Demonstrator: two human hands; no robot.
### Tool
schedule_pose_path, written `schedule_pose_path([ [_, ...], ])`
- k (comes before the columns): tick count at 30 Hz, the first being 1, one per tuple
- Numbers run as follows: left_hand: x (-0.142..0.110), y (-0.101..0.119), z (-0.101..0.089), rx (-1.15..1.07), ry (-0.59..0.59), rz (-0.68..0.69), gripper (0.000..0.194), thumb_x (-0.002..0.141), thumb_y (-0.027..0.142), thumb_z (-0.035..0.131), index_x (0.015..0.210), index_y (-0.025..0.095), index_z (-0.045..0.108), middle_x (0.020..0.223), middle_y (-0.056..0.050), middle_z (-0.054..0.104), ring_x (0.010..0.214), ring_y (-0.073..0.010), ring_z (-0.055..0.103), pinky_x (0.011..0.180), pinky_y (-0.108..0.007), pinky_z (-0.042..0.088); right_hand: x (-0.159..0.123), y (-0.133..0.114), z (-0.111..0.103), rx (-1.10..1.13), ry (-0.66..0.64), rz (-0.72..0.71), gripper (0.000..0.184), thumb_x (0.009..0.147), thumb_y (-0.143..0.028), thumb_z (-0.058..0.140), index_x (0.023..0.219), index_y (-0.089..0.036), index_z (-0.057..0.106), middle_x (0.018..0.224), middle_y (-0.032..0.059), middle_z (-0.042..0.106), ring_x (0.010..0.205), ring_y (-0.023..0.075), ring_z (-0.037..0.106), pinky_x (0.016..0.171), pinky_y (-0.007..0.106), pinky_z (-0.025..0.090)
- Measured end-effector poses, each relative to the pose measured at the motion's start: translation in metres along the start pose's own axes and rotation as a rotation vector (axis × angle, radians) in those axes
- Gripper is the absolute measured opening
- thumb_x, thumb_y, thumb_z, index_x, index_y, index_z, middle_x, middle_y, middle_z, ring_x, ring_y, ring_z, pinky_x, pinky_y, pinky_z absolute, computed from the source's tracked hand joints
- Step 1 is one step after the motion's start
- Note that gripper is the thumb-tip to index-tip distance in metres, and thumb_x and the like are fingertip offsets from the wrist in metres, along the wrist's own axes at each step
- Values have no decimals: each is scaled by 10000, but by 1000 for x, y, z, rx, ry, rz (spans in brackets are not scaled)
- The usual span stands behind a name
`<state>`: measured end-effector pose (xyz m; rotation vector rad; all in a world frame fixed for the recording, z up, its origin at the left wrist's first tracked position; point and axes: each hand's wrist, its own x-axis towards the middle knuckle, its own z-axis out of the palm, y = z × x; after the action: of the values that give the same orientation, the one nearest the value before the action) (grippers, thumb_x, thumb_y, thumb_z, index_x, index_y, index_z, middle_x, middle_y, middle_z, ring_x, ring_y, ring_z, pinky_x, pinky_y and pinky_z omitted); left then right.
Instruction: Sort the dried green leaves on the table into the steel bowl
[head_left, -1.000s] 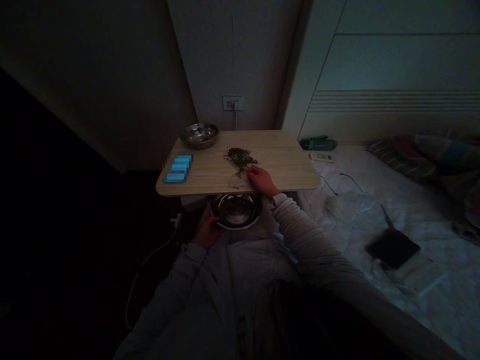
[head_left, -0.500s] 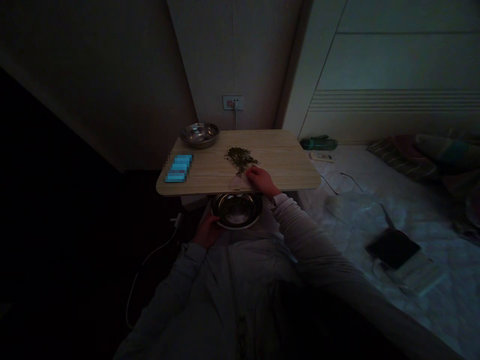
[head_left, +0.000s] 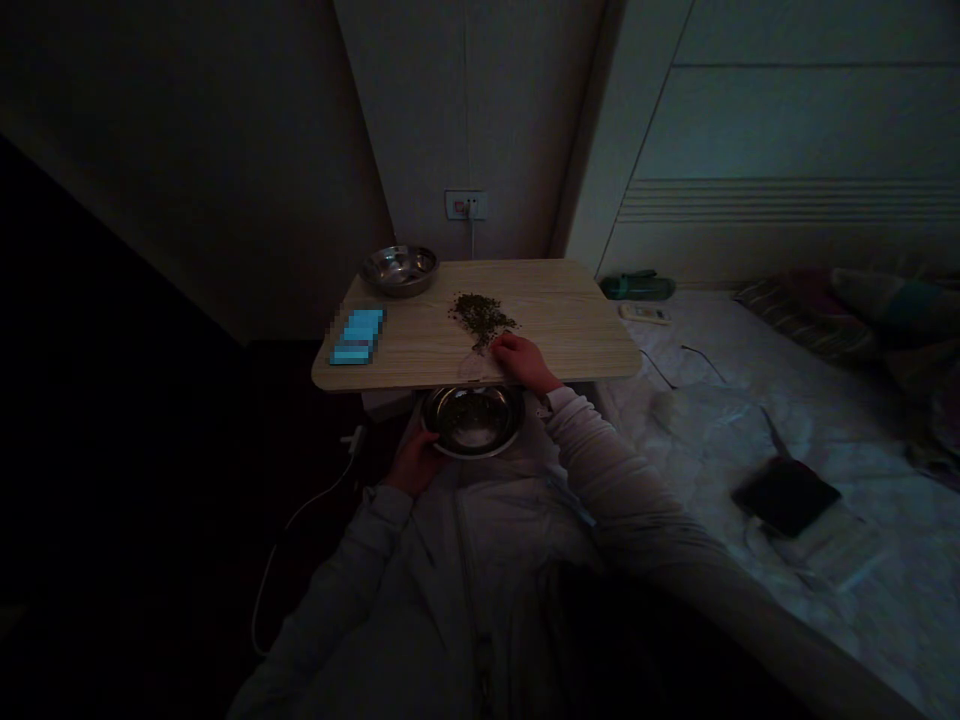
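My left hand (head_left: 414,464) grips the left rim of a shiny metal bowl (head_left: 474,422), which sits over my lap just below the table's front edge. A few small dark bits seem to lie in it, though the dim light blurs them. On the light wooden table (head_left: 570,310) is a loose pile of small dark green dried leaves or grains (head_left: 481,314). My right hand (head_left: 529,362) rests at the near end of that pile, fingers curled and pressed together. Beside its fingertips lies a faint see-through piece (head_left: 472,365); whether the fingers pinch it or a bit from the pile is unclear.
A second metal bowl (head_left: 400,270) stands at the table's back left, with a lit phone (head_left: 358,336) in front of it. To the right, a bed (head_left: 720,340) holds a green bottle (head_left: 637,286), a remote (head_left: 643,315) and a dark flat object (head_left: 786,496). A white cable (head_left: 274,545) hangs at left.
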<state>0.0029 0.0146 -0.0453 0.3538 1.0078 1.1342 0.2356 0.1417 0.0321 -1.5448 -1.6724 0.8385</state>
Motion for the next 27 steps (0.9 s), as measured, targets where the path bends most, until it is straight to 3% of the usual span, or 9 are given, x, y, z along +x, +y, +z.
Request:
schedule_pose_path([
  [9, 0, 0, 0, 12, 13, 3, 659, 697, 69, 764, 1328, 258, 741, 1296, -55, 819, 1217, -310, 756, 973, -432, 673, -1, -2, -1, 16, -5, 30, 204, 864, -335, 627, 880, -215, 791, 871, 29, 771, 911, 224, 678, 919, 346, 529],
  [18, 0, -1, -1, 25, 10, -5, 724, 701, 101, 769, 1404, 266, 713, 1318, -68, 818, 1198, -319, 768, 952, -439, 674, -10, 1, -3, 147, -27, 19, 173, 825, -309, 616, 857, -216, 757, 759, -8, 719, 794, 193, 643, 839, 329, 542],
  [27, 2, -4, -4, 10, -32, 13, 742, 685, 111, 792, 1400, 290, 713, 1317, -56, 819, 1213, -326, 765, 940, -429, 670, -26, -1, -9, 45, -80, -21, 187, 873, -282, 659, 967, -197, 796, 882, 35, 810, 865, 213, 710, 900, 352, 560],
])
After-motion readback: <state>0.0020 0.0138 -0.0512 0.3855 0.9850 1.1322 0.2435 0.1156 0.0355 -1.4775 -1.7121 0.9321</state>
